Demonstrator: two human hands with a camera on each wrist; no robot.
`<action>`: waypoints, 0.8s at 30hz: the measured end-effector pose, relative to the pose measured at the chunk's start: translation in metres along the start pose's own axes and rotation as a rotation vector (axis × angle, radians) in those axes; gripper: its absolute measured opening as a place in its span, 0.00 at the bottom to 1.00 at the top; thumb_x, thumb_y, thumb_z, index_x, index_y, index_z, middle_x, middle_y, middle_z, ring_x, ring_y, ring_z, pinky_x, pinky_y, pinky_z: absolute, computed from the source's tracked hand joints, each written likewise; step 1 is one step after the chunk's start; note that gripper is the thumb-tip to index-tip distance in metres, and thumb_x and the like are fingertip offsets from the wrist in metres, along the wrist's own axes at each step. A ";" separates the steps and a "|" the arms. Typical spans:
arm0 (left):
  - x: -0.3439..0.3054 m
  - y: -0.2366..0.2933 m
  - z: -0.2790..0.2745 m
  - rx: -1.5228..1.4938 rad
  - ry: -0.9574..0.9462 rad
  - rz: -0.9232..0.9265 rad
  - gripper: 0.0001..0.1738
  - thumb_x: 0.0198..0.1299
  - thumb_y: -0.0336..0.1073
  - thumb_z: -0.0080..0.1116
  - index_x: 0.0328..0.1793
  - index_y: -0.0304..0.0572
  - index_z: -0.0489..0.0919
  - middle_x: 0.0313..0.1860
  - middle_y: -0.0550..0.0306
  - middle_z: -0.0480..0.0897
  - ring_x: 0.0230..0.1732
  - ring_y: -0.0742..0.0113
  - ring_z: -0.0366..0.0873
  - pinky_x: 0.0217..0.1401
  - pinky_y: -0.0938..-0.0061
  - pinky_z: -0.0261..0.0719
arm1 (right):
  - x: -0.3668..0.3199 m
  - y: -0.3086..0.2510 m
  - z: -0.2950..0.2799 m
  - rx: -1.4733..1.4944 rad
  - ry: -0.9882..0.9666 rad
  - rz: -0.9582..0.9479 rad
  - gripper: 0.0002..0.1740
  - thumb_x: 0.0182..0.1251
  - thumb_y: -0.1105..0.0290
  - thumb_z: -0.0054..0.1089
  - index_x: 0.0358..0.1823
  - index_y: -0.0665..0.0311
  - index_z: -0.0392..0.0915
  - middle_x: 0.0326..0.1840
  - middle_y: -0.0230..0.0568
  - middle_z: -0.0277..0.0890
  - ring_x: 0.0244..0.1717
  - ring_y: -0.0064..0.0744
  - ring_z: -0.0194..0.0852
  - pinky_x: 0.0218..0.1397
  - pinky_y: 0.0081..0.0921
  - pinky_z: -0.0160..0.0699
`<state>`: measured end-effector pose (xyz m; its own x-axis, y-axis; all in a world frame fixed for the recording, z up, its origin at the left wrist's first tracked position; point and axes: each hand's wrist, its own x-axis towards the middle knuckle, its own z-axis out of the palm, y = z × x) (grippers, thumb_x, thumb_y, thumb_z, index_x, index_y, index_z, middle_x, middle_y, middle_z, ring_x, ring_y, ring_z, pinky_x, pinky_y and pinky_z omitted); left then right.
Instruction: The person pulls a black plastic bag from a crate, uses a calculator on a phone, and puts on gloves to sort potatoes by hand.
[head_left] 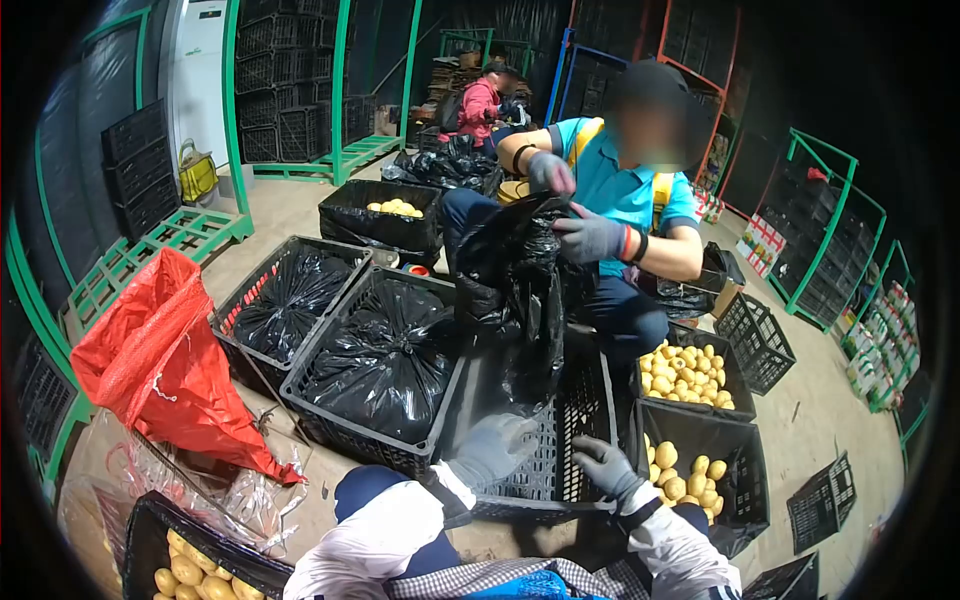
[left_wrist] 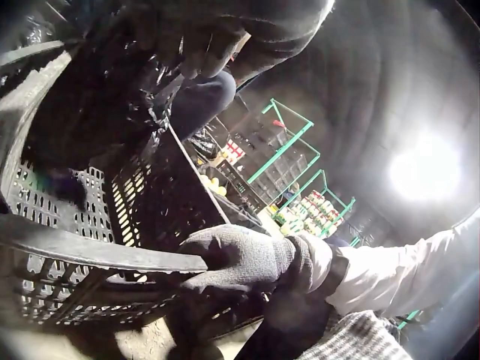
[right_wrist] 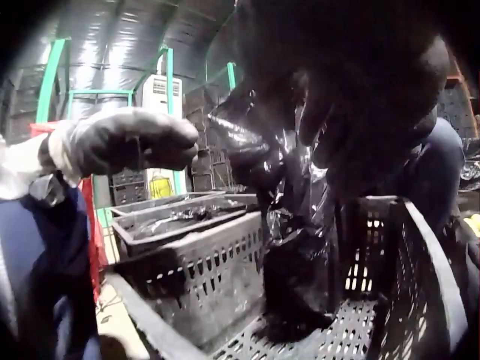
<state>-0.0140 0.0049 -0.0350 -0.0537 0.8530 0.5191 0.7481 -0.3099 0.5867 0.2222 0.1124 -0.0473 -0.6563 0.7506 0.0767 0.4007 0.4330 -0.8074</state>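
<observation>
Checked cloth (head_left: pixel 460 580) lay bottom centre; above, the left hand (head_left: pixel 492 450) and right hand (head_left: pixel 608 470), fingers relaxed, hung over a crate (head_left: pixel 541 465) where a black bag (head_left: pixel 520 270) drooped

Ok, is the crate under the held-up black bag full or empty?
Not full: the crate shows bare slotted floor. What the black bag hanging into it hides, I cannot tell.

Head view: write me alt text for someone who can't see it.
The wearer's gloved left hand and right hand are at a black slatted crate while a person opposite holds a black plastic bag that hangs into it. Two crates of bunched black bags and a red sack stand left; round yellow produce shows at right.
</observation>
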 end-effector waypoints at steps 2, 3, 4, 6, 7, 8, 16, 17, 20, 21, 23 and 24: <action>-0.001 0.002 0.002 -0.027 -0.003 0.005 0.18 0.58 0.47 0.54 0.50 0.45 0.78 0.47 0.49 0.79 0.51 0.51 0.74 0.55 0.60 0.69 | -0.012 0.017 0.017 -0.070 -0.143 0.064 0.23 0.60 0.66 0.62 0.56 0.68 0.73 0.52 0.45 0.76 0.54 0.28 0.73 0.58 0.24 0.70; -0.001 0.004 0.001 -0.010 -0.023 -0.004 0.19 0.58 0.47 0.53 0.50 0.46 0.78 0.47 0.49 0.79 0.51 0.51 0.74 0.55 0.61 0.69 | -0.014 0.026 0.026 -0.164 -0.214 -0.026 0.27 0.59 0.63 0.63 0.58 0.69 0.70 0.51 0.46 0.77 0.52 0.29 0.74 0.56 0.24 0.70; -0.001 0.005 0.000 0.007 -0.042 -0.014 0.19 0.59 0.47 0.53 0.50 0.46 0.78 0.47 0.49 0.79 0.51 0.51 0.74 0.56 0.61 0.69 | -0.019 0.033 0.030 -0.144 -0.324 0.071 0.33 0.57 0.56 0.64 0.59 0.69 0.69 0.56 0.50 0.73 0.57 0.36 0.71 0.60 0.28 0.68; -0.001 0.005 -0.001 -0.001 -0.072 -0.025 0.19 0.59 0.48 0.53 0.50 0.47 0.78 0.48 0.49 0.79 0.51 0.51 0.74 0.56 0.61 0.68 | -0.023 0.040 0.039 -0.184 -0.539 0.150 0.41 0.53 0.47 0.65 0.62 0.68 0.67 0.60 0.55 0.69 0.62 0.44 0.68 0.64 0.32 0.66; 0.000 0.005 -0.001 -0.012 -0.099 -0.035 0.19 0.59 0.48 0.53 0.51 0.47 0.78 0.48 0.49 0.78 0.52 0.50 0.74 0.56 0.61 0.68 | -0.023 0.042 0.044 -0.245 -0.644 0.130 0.43 0.52 0.43 0.64 0.62 0.67 0.66 0.60 0.55 0.69 0.62 0.45 0.68 0.64 0.32 0.66; 0.000 0.004 0.000 -0.010 -0.101 -0.035 0.19 0.59 0.48 0.53 0.51 0.47 0.78 0.48 0.49 0.78 0.52 0.50 0.74 0.56 0.61 0.68 | -0.028 0.043 0.048 -0.426 -0.631 0.064 0.41 0.51 0.39 0.61 0.59 0.63 0.70 0.56 0.53 0.73 0.57 0.48 0.71 0.59 0.35 0.70; -0.003 0.001 0.004 0.055 -0.070 -0.002 0.19 0.57 0.46 0.54 0.51 0.47 0.77 0.47 0.51 0.79 0.49 0.52 0.75 0.54 0.61 0.71 | -0.026 0.048 0.056 -0.612 -0.608 0.077 0.27 0.54 0.45 0.59 0.43 0.62 0.75 0.44 0.50 0.77 0.47 0.50 0.75 0.48 0.40 0.74; -0.003 0.000 0.005 0.055 -0.071 -0.003 0.19 0.57 0.46 0.54 0.51 0.47 0.77 0.47 0.51 0.79 0.49 0.52 0.75 0.54 0.61 0.71 | -0.028 0.045 0.056 -0.631 -0.580 0.066 0.27 0.55 0.46 0.59 0.43 0.62 0.76 0.43 0.50 0.77 0.47 0.50 0.75 0.48 0.41 0.74; -0.003 -0.001 0.007 0.054 -0.084 -0.022 0.19 0.57 0.46 0.54 0.52 0.47 0.77 0.48 0.51 0.79 0.49 0.52 0.74 0.54 0.61 0.71 | -0.027 0.041 0.057 -0.656 -0.558 0.085 0.26 0.55 0.46 0.58 0.42 0.62 0.77 0.43 0.49 0.77 0.47 0.50 0.76 0.49 0.40 0.74; -0.002 0.000 0.006 0.051 -0.101 -0.022 0.19 0.58 0.47 0.54 0.52 0.47 0.76 0.48 0.51 0.78 0.50 0.52 0.74 0.55 0.61 0.70 | -0.026 0.036 0.057 -0.663 -0.562 0.112 0.26 0.55 0.46 0.58 0.42 0.62 0.77 0.44 0.48 0.78 0.47 0.49 0.76 0.49 0.40 0.74; -0.002 -0.001 0.007 0.050 -0.117 -0.025 0.20 0.58 0.47 0.53 0.52 0.47 0.76 0.48 0.50 0.78 0.50 0.52 0.74 0.55 0.61 0.70 | -0.026 0.025 0.057 -0.739 -0.546 0.127 0.26 0.55 0.45 0.58 0.42 0.61 0.78 0.44 0.47 0.78 0.48 0.48 0.76 0.50 0.39 0.75; -0.003 -0.003 0.008 0.026 -0.126 -0.038 0.20 0.59 0.49 0.53 0.52 0.47 0.77 0.49 0.49 0.78 0.52 0.51 0.74 0.57 0.61 0.69 | -0.026 0.019 0.058 -0.814 -0.527 0.140 0.27 0.55 0.44 0.57 0.43 0.60 0.79 0.45 0.46 0.78 0.48 0.47 0.76 0.50 0.39 0.75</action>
<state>-0.0102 0.0067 -0.0432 -0.0005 0.9105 0.4136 0.7644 -0.2663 0.5872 0.2093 0.0717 -0.0985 -0.6918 0.5874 -0.4200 0.6850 0.7179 -0.1243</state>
